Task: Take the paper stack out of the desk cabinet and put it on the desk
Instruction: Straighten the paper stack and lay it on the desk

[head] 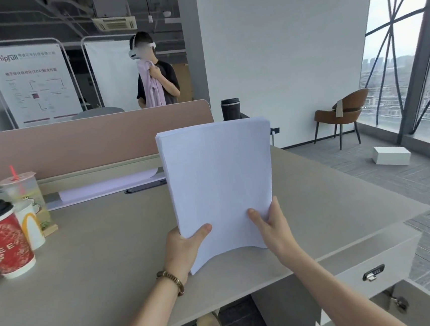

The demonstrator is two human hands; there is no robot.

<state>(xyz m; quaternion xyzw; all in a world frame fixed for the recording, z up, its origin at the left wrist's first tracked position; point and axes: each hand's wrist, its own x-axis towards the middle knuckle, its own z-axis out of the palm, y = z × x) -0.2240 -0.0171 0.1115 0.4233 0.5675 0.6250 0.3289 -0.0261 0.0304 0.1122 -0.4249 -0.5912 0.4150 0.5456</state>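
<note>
I hold a thick stack of white paper (218,181) above the grey desk (100,266), tilted up toward me with its near edge bowed. My left hand (184,250) grips the lower left corner, thumb on top. My right hand (272,225) grips the lower right edge, thumb on the sheet. The desk cabinet (376,265) sits under the desk's right end, with a lock on its drawer front and a lower door that looks ajar.
Several drink cups stand at the desk's left: a red cup (5,243), a white cup (32,227) and a clear cup (23,191). A pink divider (96,140) backs the desk, with a dark tumbler (230,108) beside it. A person (155,74) stands behind.
</note>
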